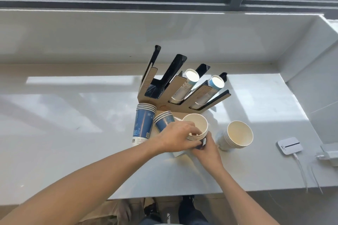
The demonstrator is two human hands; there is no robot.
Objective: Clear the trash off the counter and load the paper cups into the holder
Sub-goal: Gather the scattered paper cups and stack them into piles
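A slanted cup holder (146,82) of brown board and black panels stands on the white counter (73,151). Its two right slots each hold a stack of blue paper cups (184,86), (210,91); the left slots look empty. In front of it, my left hand (177,137) and my right hand (206,150) both grip a short stack of nested cups (196,127), open end up. Two blue stacks (143,124), (163,121) lie on their sides to the left. Another stack (237,133) lies tilted to the right. A white paper scrap (178,154) peeks from under my hands.
A small white device (289,145) with a cable and a white plug adapter (327,153) sit at the counter's right end. A raised sill and window run along the back. The counter's front edge is near my legs.
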